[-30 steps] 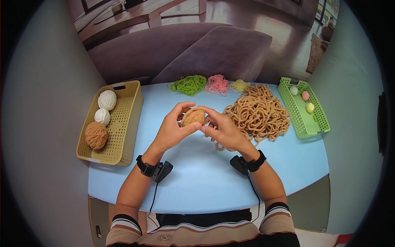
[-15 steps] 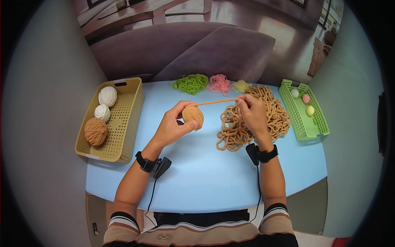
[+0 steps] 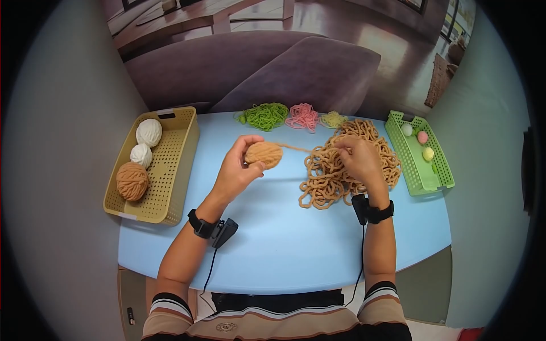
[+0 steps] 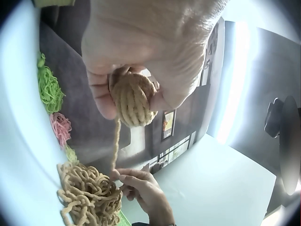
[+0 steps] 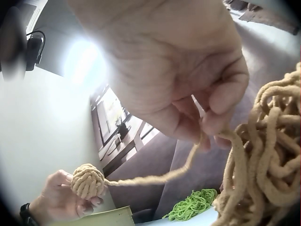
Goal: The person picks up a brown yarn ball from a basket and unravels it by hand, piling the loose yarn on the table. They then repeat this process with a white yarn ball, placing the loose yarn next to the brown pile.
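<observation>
My left hand (image 3: 234, 170) holds a tan yarn ball (image 3: 264, 155) between thumb and fingers, above the table's middle. A single strand of tan yarn (image 5: 150, 180) runs from the ball to my right hand (image 3: 364, 162), which pinches it between thumb and fingertips. In the right wrist view the strand sags slightly and passes on from the fingers toward the heap. That big loose heap of tan yarn (image 3: 324, 182) lies under and around my right hand. The left wrist view shows the ball's wraps (image 4: 134, 106) lying side by side, thumb on one side and fingers on the other.
At the left stands a tan basket (image 3: 181, 165) with two white yarn balls (image 3: 149, 133) and a brown one (image 3: 132, 182). Green (image 3: 266, 116), pink (image 3: 303, 117) and pale yellow yarn (image 3: 333, 119) lie along the back edge. A green basket (image 3: 418, 181) holding small balls is at the right.
My hands moved apart from around the ball, drawing out a strand. The right hand then shifted right and slightly down over the heap, and the ball turned in my left hand.
</observation>
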{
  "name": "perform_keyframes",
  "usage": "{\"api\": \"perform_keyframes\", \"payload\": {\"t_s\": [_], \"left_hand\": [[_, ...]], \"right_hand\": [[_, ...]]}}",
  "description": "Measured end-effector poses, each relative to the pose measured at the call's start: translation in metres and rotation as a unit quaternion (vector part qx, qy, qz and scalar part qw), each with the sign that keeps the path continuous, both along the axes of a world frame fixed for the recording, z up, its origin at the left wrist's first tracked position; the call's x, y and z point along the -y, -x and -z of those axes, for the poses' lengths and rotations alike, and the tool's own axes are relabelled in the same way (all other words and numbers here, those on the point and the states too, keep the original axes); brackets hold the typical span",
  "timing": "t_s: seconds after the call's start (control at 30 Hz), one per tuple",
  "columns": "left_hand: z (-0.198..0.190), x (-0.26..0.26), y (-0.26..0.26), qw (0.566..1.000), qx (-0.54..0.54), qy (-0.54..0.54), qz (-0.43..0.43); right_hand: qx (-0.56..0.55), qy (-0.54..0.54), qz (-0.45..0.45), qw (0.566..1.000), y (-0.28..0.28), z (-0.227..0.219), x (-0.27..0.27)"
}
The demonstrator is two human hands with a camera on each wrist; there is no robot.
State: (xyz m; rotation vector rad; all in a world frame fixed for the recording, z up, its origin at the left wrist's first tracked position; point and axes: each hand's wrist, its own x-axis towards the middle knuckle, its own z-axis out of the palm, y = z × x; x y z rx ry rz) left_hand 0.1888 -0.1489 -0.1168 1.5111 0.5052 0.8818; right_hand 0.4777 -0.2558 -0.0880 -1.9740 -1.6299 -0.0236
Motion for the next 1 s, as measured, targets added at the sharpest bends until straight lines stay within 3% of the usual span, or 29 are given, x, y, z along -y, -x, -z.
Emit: {"api": "perform_keyframes", "payload": {"t_s": [0.03,0.1,0.17,0.27,0.37,0.5,0.57,0.7,0.83,0.93,1.0], "left_hand": [[0.002,0.001,-0.001,1.0,-0.008,-0.015,0.023],[0.0,0.004,0.0,0.996,-0.043,-0.025,0.073],[0.003,0.005,-0.002,0.994,-0.03,-0.063,0.085],[0.002,0.004,-0.001,0.987,-0.049,-0.091,0.121],[-0.004,0.007,-0.001,0.983,-0.061,-0.108,0.133],[-0.014,0.011,0.001,0.99,-0.072,-0.076,0.095],[-0.011,0.007,0.002,0.989,-0.098,-0.102,0.035],[0.002,-0.011,0.004,0.996,-0.069,-0.057,-0.009],[-0.001,-0.008,0.004,0.997,-0.062,-0.055,-0.008],[-0.01,-0.001,0.006,0.991,-0.125,-0.042,0.038],[-0.006,-0.005,0.007,0.995,-0.099,-0.016,0.027]], "right_hand": [[0.021,-0.023,-0.04,0.999,0.001,0.003,0.002],[-0.163,-0.015,-0.15,0.975,0.027,0.003,-0.002],[-0.199,0.066,-0.206,0.956,0.055,-0.007,0.0],[-0.229,0.046,-0.275,0.933,0.076,0.014,-0.005],[-0.329,0.092,-0.256,0.904,0.08,0.02,-0.008],[-0.273,0.045,-0.214,0.937,0.071,0.02,-0.007],[-0.27,0.01,-0.192,0.943,0.065,0.014,-0.005],[-0.303,-0.055,-0.177,0.935,0.047,0.001,0.0],[-0.262,-0.023,-0.128,0.956,0.031,-0.008,0.003],[-0.183,-0.014,-0.086,0.979,0.024,-0.007,0.0],[-0.165,-0.046,-0.06,0.983,0.004,0.009,-0.005]]}}
